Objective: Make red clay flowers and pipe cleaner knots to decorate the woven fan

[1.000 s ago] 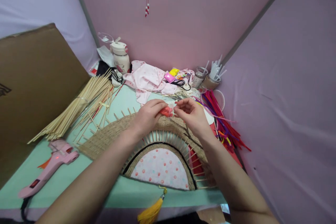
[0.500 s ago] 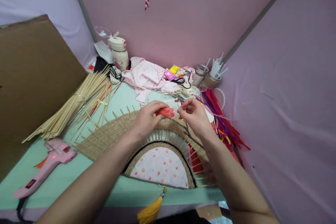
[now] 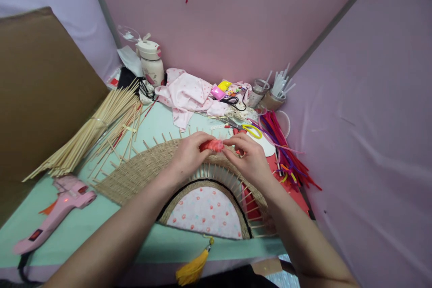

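Note:
Above the woven fan-shaped panel (image 3: 145, 166), my left hand (image 3: 191, 155) is closed around a small red crinkled packet (image 3: 212, 145), which looks like clear plastic at its right end. My right hand (image 3: 248, 155) has its thumb and forefinger at that right end, pinching it. Beneath my hands, the panel is woven cord over thin sticks that jut out along its outer edge. Its half-round centre (image 3: 209, 213) is white cloth with red spots, edged in black. A yellow tassel (image 3: 194, 266) hangs from the bottom edge.
On the left lie a pink glue gun (image 3: 56, 220) with a lit light and a bundle of sticks (image 3: 91, 132). Yellow-handled scissors (image 3: 253, 131), coloured pipe cleaners (image 3: 286, 153), cups of straws (image 3: 278, 92), a bottle (image 3: 151, 65) and spotted cloth (image 3: 185, 92) stand or lie behind.
My right hand has moved in to the red packet's right end, where it was apart before. The scissors' yellow handles now show behind it. My left hand keeps its hold.

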The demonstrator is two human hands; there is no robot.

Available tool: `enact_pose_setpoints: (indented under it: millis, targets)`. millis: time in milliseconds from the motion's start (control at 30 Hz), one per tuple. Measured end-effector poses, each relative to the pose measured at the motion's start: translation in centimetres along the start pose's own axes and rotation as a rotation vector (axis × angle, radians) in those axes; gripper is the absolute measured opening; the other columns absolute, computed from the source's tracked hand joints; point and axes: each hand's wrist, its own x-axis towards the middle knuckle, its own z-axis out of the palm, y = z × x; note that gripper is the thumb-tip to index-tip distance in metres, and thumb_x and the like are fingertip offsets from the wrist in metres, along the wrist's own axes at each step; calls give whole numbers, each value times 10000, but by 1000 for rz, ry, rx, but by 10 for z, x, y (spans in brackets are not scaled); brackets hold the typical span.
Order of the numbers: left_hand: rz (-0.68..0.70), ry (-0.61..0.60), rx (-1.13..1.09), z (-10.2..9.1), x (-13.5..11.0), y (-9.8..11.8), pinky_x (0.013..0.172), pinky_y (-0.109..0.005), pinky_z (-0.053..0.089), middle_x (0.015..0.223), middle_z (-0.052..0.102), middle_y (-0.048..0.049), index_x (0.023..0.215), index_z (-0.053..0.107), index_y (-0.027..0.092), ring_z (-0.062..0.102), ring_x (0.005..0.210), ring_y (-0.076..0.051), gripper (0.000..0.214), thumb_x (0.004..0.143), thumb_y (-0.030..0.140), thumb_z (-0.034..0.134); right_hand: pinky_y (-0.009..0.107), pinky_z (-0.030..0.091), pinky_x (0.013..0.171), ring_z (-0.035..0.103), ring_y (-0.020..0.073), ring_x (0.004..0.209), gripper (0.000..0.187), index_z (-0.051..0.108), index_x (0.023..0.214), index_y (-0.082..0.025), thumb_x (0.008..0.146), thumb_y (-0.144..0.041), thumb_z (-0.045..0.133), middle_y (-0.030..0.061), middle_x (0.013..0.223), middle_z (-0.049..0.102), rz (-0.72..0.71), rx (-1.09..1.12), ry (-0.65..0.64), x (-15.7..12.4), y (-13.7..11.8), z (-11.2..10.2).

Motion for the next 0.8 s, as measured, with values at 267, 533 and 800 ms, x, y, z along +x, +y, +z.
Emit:
enact_pose_setpoints:
  millis: [267, 533, 800]
  targets:
    - [-44, -73, 8, 2, -1, 4, 781, -331, 496, 956, 745, -55, 969, 720, 185, 666, 870, -205, 223, 765, 133, 647, 312, 464, 694, 613, 191, 793, 114, 684, 942, -235, 879, -223, 589, 49, 862, 692, -50, -52, -29, -11, 2, 3]
    - [65, -93, 88, 8, -4, 10, 806, -340, 500, 960, 721, -66, 988, 703, 188, 654, 888, -213, 195, 820, 158, 609, 303, 446, 652, 555, 172, 659, 80, 583, 745, -228, 792, -164, 566, 8, 695, 597, 13, -158, 194, -17, 4, 9]
    - [-134, 187, 526, -57, 25, -24, 823, -367, 473, 949, 683, -82, 945, 681, 198, 613, 916, -264, 161, 809, 242, 607, 277, 426, 579, 523, 142, 633, 204, 690, 986, -234, 801, -230, 604, 2, 762, 592, 315, 185, 419, -25, 7, -43]
